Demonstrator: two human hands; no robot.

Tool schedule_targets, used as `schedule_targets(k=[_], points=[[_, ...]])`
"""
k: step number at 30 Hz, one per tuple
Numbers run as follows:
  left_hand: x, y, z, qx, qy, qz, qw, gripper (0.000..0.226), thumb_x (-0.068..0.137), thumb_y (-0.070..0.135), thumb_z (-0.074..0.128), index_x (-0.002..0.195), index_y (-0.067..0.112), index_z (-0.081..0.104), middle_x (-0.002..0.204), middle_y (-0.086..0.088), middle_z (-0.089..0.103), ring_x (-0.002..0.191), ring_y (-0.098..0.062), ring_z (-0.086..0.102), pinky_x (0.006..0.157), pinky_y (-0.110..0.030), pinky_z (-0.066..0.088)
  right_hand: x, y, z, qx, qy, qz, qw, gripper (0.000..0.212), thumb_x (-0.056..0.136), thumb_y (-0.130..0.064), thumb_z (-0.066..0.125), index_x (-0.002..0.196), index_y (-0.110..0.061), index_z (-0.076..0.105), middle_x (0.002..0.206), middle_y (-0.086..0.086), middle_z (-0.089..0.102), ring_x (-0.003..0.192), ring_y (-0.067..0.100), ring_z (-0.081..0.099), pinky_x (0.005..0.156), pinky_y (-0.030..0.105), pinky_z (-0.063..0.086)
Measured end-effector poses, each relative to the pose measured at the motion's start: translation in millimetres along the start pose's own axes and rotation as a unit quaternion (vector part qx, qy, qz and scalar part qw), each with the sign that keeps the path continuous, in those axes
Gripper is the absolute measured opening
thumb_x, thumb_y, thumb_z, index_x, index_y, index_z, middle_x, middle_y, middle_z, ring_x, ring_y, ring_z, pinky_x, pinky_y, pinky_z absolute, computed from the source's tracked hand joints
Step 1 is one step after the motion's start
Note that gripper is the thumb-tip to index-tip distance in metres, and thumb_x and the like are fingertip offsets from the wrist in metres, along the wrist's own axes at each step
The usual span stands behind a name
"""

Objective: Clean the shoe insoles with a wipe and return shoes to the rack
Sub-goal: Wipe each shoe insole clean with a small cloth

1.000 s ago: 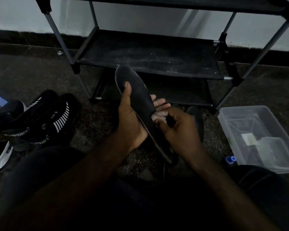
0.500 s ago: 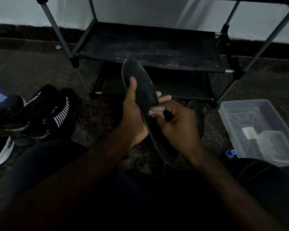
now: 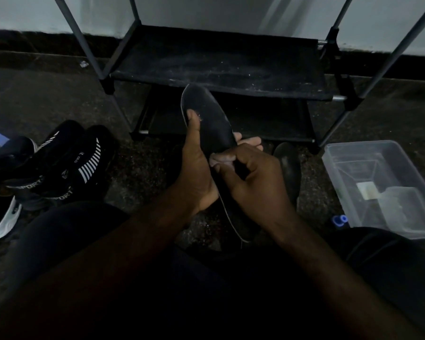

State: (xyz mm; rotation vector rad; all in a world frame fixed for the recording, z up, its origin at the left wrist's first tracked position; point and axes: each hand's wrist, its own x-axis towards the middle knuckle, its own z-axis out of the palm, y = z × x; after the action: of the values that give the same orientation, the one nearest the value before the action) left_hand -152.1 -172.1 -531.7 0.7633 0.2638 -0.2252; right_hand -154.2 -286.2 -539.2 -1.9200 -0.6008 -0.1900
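The pair of black shoes (image 3: 59, 165) lay on the floor to my left, well apart from my hands. My left hand (image 3: 196, 173) gripped the insole (image 3: 211, 128) from behind, thumb up its face and fingers round the far edge. It held the insole in the air, in front of the rack (image 3: 219, 62) and its lower shelf. My right hand (image 3: 253, 177) was curled at the insole's middle, pinching a pale scrap against it. I took that scrap for the wipe (image 3: 217, 162).

The insole was thin and held only near its middle. A hard rub could have bent it or twisted it out of my left grip onto the gritty floor. Its toe stood near the dusty shelf, and a brush there could have soiled it again. The small wipe could also have slipped from my pinch.

The light was dim. My fingers covered most of the wipe, so I could not be sure of it. The insole's heel end faded into the dark by my legs. Another dark shoe (image 3: 288, 168) sat half hidden behind my right hand. The clear box (image 3: 349, 153) ran off the right edge, its contents blurred.
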Motion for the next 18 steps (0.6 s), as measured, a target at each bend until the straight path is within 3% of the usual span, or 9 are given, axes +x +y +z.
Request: schedule_targets(k=[5,7,9,11,14,16,18], points=[[6,-2,-3,0.001,0.0,0.014,1.0,0.102,0.079,0.084,0.035,0.128,-0.005,0.047,0.096,-0.016,0.062,0.1,-0.028,0.058,0.108,-0.041,0.041,11,17,-10,-0.067,0.072,0.042,0.994,0.007,0.089,-0.011,0.068,0.091,-0.017,0.072,0.09,-0.009,0.073,0.089,0.007,0.069,0.082,0.035,0.056],[5,-3,-1,0.008,-0.015,0.018,1.0,0.099,0.083,0.08,0.03,0.13,-0.005,0.048,0.11,-0.02,0.065,0.11,-0.029,0.061,0.105,-0.04,0.044,7,10,-7,0.018,0.057,0.052,0.997,0.019,0.089,-0.005,0.067,0.105,-0.015,0.071,0.1,-0.009,0.072,0.096,0.002,0.067,0.085,0.026,0.054],[3,-2,2,-0.003,-0.047,0.016,0.999,0.095,0.085,0.077,0.027,0.134,-0.001,0.048,0.133,-0.025,0.054,0.126,-0.034,0.052,0.111,-0.043,0.036,7,3,-6,0.161,0.039,0.085,0.983,0.033,0.091,0.001,0.063,0.119,-0.017,0.065,0.115,-0.005,0.069,0.107,0.005,0.065,0.087,0.022,0.052],[2,-1,2,0.006,-0.059,0.016,0.998,0.093,0.087,0.078,0.025,0.128,-0.002,0.052,0.131,-0.024,0.05,0.126,-0.034,0.046,0.112,-0.044,0.031,12,1,-8,0.301,0.025,0.151,0.941,0.034,0.092,0.004,0.058,0.12,-0.013,0.067,0.116,0.004,0.07,0.107,0.014,0.066,0.082,0.026,0.054],[4,-1,3,0.006,-0.047,0.013,0.999,0.091,0.089,0.076,0.022,0.12,0.0,0.06,0.117,-0.02,0.063,0.114,-0.03,0.06,0.107,-0.043,0.041,14,5,-14,0.387,0.001,0.218,0.896,0.037,0.087,0.013,0.057,0.114,-0.009,0.069,0.106,0.006,0.073,0.102,0.017,0.068,0.085,0.028,0.053],[4,-1,3,0.004,-0.041,0.016,0.999,0.09,0.088,0.075,0.026,0.126,0.0,0.057,0.121,-0.021,0.064,0.117,-0.031,0.06,0.105,-0.043,0.043,13,6,-13,0.347,0.0,0.211,0.914,0.041,0.084,0.015,0.061,0.118,-0.008,0.066,0.11,0.006,0.073,0.106,0.016,0.068,0.091,0.028,0.053],[3,-1,3,0.009,-0.026,0.018,0.999,0.092,0.087,0.075,0.028,0.135,-0.001,0.05,0.131,-0.024,0.057,0.124,-0.032,0.055,0.109,-0.044,0.041,11,8,-10,0.223,0.027,0.162,0.961,0.037,0.084,0.007,0.068,0.118,-0.009,0.066,0.112,0.008,0.071,0.106,0.015,0.068,0.093,0.03,0.053]])
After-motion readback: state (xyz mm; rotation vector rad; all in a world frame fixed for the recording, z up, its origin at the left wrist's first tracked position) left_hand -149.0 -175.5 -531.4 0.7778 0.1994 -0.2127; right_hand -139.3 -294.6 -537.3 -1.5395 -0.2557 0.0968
